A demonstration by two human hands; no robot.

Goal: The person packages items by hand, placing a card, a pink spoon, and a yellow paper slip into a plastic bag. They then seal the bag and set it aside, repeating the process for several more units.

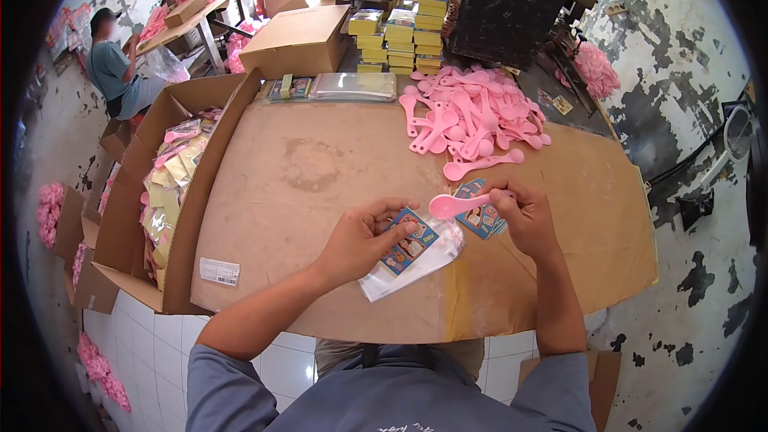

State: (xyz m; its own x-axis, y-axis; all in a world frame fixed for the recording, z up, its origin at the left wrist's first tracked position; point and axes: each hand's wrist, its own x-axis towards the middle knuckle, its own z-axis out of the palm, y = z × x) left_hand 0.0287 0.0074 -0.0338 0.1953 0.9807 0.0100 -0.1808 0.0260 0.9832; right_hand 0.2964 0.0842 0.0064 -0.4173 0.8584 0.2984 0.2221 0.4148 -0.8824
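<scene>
A small blue printed card is pinched in my left hand, with the thumb across its front. Beneath it a stack of clear plastic bags lies on the cardboard-covered table. My right hand grips a pink measuring spoon by its handle, bowl pointing left towards the card. More blue cards lie under the spoon and right hand, partly hidden. Just beyond, a loose pink spoon rests at the near edge of a heap of pink spoons.
On the left stands a cardboard box holding packed pouches. Yellow-edged card stacks and a closed carton stand at the back, beside a black machine. Another person sits at the far left table.
</scene>
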